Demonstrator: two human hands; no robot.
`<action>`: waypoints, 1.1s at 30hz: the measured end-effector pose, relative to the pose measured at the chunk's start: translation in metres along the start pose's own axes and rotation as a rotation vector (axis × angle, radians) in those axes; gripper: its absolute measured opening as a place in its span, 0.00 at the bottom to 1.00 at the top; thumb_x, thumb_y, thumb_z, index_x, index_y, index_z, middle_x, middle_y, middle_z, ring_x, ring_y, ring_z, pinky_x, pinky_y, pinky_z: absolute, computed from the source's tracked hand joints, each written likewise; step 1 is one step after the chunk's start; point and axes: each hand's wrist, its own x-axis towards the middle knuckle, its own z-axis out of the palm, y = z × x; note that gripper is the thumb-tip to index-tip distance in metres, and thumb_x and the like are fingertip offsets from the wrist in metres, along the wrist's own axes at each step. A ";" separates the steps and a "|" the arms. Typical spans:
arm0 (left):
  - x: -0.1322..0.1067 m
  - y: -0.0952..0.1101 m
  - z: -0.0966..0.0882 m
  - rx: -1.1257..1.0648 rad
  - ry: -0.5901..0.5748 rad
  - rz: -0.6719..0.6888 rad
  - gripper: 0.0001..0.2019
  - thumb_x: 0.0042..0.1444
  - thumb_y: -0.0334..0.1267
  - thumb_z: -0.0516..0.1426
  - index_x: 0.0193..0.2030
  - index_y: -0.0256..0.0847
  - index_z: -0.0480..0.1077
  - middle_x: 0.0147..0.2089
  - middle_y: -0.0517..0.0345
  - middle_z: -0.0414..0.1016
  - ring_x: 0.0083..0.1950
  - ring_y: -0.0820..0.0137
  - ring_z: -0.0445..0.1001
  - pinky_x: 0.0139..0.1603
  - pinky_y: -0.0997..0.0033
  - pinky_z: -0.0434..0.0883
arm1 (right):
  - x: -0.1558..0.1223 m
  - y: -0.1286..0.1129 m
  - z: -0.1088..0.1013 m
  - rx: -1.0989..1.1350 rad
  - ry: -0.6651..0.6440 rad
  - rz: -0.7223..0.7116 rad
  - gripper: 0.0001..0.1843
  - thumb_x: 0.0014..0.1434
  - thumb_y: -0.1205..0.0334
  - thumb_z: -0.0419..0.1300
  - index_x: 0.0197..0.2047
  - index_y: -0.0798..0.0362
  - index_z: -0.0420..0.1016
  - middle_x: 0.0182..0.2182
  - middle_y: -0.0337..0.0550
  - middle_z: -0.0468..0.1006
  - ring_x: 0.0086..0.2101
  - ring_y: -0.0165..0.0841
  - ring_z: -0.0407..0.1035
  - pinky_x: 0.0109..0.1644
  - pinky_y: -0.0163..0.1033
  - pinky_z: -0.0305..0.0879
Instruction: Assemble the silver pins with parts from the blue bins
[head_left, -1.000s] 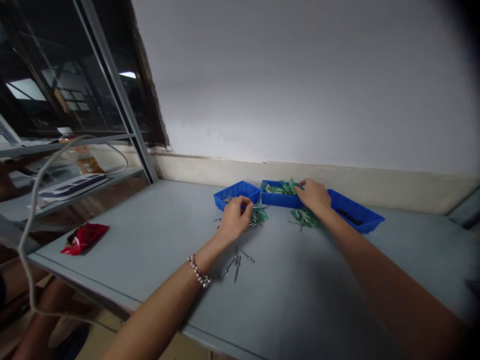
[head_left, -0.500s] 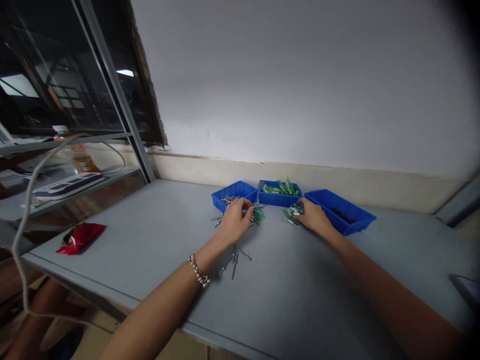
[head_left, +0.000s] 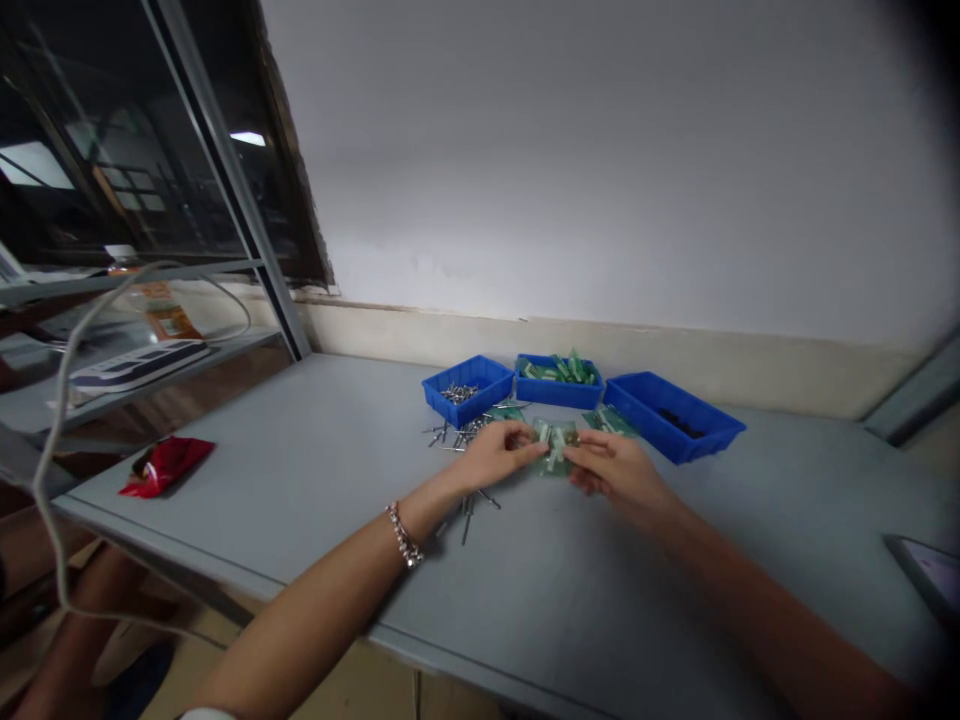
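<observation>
A small see-through green plastic packet with pale pieces in it is pinched between my two hands above the table. My left hand, with a beaded bracelet at the wrist, grips its left edge. On the opposite edge are the thumb and fingers of my right hand. Metal blind rivets lie loose beside my left hand, with a few more nearer the front, partly behind the wrist. Another green packet lies behind my right hand.
Along the wall stand a blue bin of rivets, a blue bin of green packets and a blue bin with dark pieces. A red wrapper lies at left, a phone-like device at right. A white cable hangs leftmost.
My right hand has moved left from near the right bin, and my left hand slightly right and down from the rivet pile. Both now hold one green packet together.
</observation>
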 end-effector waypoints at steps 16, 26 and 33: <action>-0.001 -0.008 0.001 -0.052 -0.134 -0.004 0.13 0.49 0.44 0.53 0.23 0.35 0.63 0.20 0.64 0.54 0.22 0.79 0.52 0.22 0.75 0.50 | -0.007 0.015 0.005 -0.058 -0.160 -0.028 0.10 0.48 0.57 0.57 0.30 0.56 0.68 0.11 0.31 0.61 0.14 0.22 0.53 0.17 0.30 0.44; -0.002 -0.001 -0.005 -0.042 -0.160 -0.047 0.11 0.45 0.41 0.55 0.21 0.34 0.64 0.18 0.63 0.56 0.21 0.78 0.53 0.22 0.74 0.51 | -0.008 0.016 0.005 -0.040 -0.136 -0.051 0.09 0.49 0.58 0.57 0.29 0.56 0.67 0.11 0.31 0.59 0.14 0.21 0.51 0.17 0.30 0.44; 0.000 -0.003 -0.005 -0.120 -0.128 -0.017 0.09 0.47 0.39 0.55 0.26 0.33 0.68 0.21 0.63 0.58 0.22 0.79 0.54 0.24 0.75 0.51 | -0.010 0.011 0.005 -0.023 -0.162 -0.034 0.09 0.49 0.58 0.57 0.31 0.55 0.67 0.12 0.31 0.59 0.14 0.22 0.50 0.17 0.30 0.43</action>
